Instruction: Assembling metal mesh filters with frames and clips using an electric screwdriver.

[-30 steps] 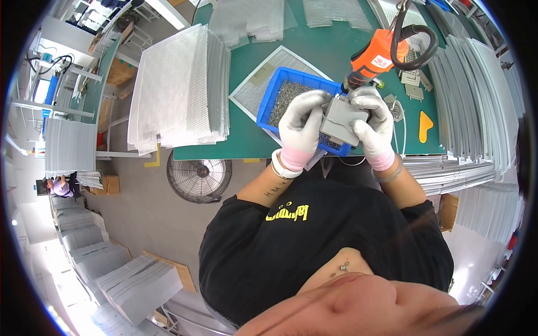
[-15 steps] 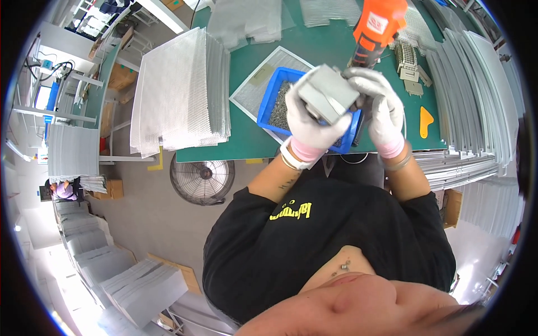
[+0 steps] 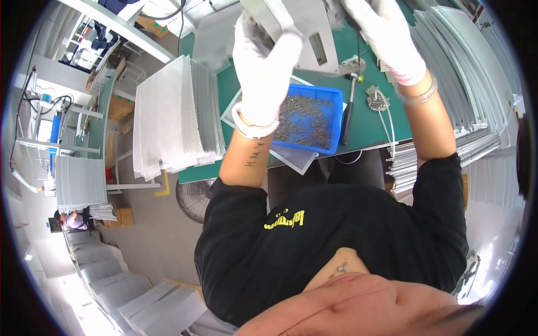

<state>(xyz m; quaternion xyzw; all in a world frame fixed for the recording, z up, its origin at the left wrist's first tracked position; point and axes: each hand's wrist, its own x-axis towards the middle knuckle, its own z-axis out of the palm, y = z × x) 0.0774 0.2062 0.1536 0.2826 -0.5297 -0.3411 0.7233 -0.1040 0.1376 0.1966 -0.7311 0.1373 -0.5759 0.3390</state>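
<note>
Watching: I see both gloved hands raised at the top of the frame, lifting a grey sheet-metal part (image 3: 305,33) above the green bench (image 3: 364,126).
Left hand: the left hand (image 3: 266,67) is wrapped over the part's left edge, fingers closed on it, upper centre of the frame.
Right hand: the right hand (image 3: 386,36) sits at the part's right side near the top edge; I cannot tell whether it clamps the metal or only steadies it, as the contact is cut off by the frame.
Part position: it hangs tilted in the air, straight over the blue tray (image 3: 336,117) of small dark screws (image 3: 305,120) at upper centre.
Slip risk: I judge that if the gloves lose friction on the smooth metal, the part drops into the tray and scatters screws across the bench.
Edge risk: thin sheet edges could bite through the cloth gloves if the part twists in the left hand's grasp.
Clutter risk: a dark-handled tool (image 3: 347,109) and a white cable (image 3: 386,120) lie just right of the tray; I judge a low swing of the part could snag or knock them.
Stack risk: the pile of perforated white panels (image 3: 174,120) stands at the bench's left edge, near the left elbow; a wide elbow move could nudge it.
View risk: the part partly leaves the frame, so I cannot see its far end.
</note>
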